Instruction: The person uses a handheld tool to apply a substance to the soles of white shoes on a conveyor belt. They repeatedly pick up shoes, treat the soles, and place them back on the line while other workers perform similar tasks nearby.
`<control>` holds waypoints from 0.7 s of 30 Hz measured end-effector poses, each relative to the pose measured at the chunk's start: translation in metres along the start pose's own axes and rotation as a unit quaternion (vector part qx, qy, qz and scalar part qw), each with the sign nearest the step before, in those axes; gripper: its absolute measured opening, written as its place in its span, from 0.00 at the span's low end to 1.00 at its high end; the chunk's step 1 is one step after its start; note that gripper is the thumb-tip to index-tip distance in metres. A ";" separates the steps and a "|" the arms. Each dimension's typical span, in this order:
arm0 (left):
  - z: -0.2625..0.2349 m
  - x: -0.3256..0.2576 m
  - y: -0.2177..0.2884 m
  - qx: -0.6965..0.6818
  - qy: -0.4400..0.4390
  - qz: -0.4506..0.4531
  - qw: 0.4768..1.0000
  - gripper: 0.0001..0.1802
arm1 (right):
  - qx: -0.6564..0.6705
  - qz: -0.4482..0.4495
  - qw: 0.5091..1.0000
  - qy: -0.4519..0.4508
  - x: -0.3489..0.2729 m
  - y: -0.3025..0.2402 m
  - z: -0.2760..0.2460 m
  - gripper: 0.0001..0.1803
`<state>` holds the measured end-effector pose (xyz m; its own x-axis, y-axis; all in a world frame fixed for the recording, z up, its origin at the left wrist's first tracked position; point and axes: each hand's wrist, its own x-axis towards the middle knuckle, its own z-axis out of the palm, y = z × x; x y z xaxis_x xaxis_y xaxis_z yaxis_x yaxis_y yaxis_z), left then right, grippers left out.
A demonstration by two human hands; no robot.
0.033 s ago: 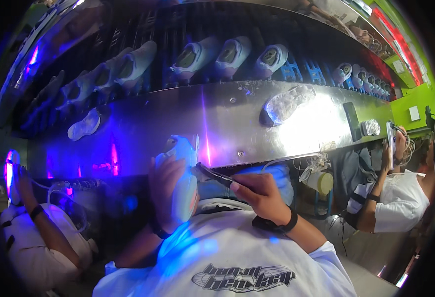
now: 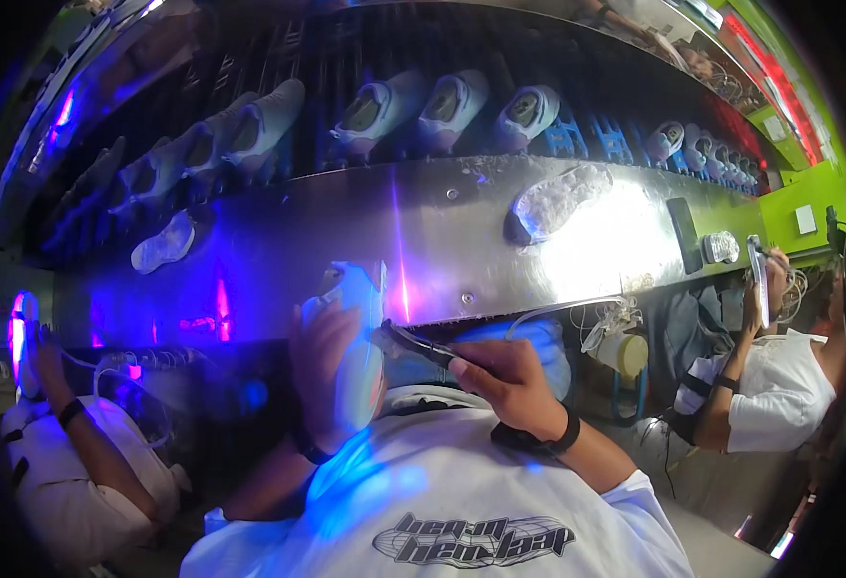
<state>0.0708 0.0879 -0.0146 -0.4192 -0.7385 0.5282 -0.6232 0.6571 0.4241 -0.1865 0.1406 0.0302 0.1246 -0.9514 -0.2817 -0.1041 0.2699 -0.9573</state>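
My left hand is wrapped around a pale shoe in front of my chest. The shoe stands on end, tinted blue by the light, with part of it hidden behind my fingers. In my right hand is a slim dark-handled brush, gripped between thumb and fingers. Its head meets or nearly meets the shoe's right edge; I cannot tell whether they touch. The bristles are too small to make out.
Beyond the metal bench a rack holds a row of pale shoes. On the bench lie a crumpled white pad and a sole-shaped white piece. People work on both sides, at left and right. A pale yellow container stands below the edge.
My hands, the shoe and the brush keep almost the same pose. At the right, the other person's hand and the thing in it have shifted slightly.
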 end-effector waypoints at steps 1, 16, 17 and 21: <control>-0.001 0.001 0.002 -0.004 -0.006 -0.007 1.000 0.39 | -0.007 -0.018 1.000 0.000 -0.005 0.001 0.000 0.13; 0.002 0.052 0.045 0.014 -0.009 -0.070 0.997 0.43 | -0.082 -0.208 0.966 0.128 -0.033 -0.009 0.003 0.11; 0.004 0.056 0.045 0.016 -0.008 -0.069 0.997 0.44 | -0.097 -0.221 0.960 0.141 -0.034 -0.010 0.002 0.11; 0.000 0.073 0.053 0.009 -0.049 -0.099 0.994 0.40 | -0.144 -0.219 0.948 0.180 -0.035 -0.022 -0.009 0.11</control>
<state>0.0071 0.0687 0.0458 -0.3499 -0.8643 0.3612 -0.7107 0.4961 0.4987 -0.1970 0.1665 0.0615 -0.1210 -0.9659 0.2288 -0.3913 -0.1654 -0.9053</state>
